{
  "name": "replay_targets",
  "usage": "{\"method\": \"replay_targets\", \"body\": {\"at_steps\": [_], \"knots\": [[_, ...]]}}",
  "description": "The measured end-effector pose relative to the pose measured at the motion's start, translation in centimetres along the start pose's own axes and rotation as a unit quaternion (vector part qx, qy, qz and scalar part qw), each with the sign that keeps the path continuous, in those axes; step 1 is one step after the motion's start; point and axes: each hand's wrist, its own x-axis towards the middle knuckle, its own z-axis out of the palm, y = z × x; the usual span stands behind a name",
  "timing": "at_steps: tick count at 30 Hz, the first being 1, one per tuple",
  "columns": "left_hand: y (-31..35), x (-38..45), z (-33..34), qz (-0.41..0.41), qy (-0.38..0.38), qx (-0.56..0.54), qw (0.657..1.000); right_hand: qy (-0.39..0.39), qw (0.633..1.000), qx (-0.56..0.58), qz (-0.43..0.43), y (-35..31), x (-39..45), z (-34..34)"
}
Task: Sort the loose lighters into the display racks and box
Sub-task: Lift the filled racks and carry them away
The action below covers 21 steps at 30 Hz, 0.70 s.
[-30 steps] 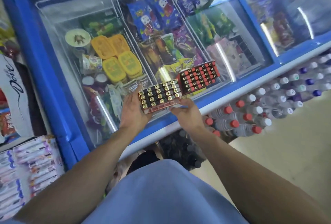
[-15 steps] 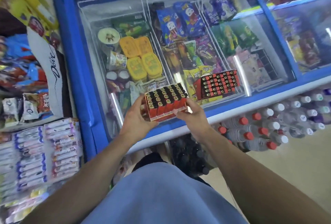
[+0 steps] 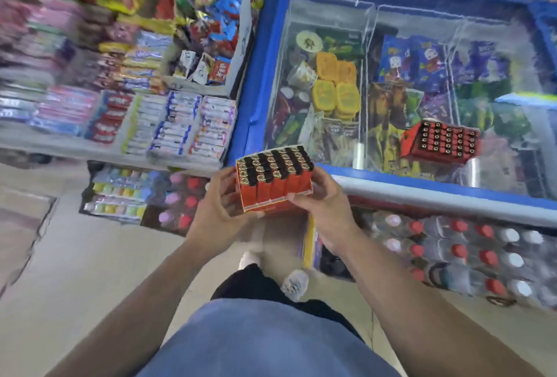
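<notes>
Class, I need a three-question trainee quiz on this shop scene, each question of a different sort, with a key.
1. True or false: both the left hand and right hand grip the rack of red lighters.
2. The second lighter rack rests on: A) floor B) freezer lid C) shelf.
3. Fill in: the bottles beside the freezer have red and ____ caps.

Key: 1 true; 2 B; 3 white.

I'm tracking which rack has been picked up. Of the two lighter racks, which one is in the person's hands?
The rack with black-topped lighters, held between the left hand and right hand. The other rack sits on the freezer lid, untouched.
</notes>
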Motion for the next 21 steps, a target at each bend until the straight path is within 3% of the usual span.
{"method": "replay_targets", "body": {"at_steps": [9,15,21], "knots": [[-3.0,-8.8,-14.8,0.014,0.106,-0.056,0.993,-0.087,0.995,-0.039,-0.041,1.7,-5.3,15.6],[-7.2,-14.4,-28.6,0.030,0.188,-0.066,0.979,-0.137,0.988,-0.057,-0.046,5.5,-8.4,30.8],[-9.1,-17.3,-43.4,0.044,0.210,-0.021,0.976,-0.143,0.989,-0.042,-0.019,8.1,-11.7,45.9]]}}
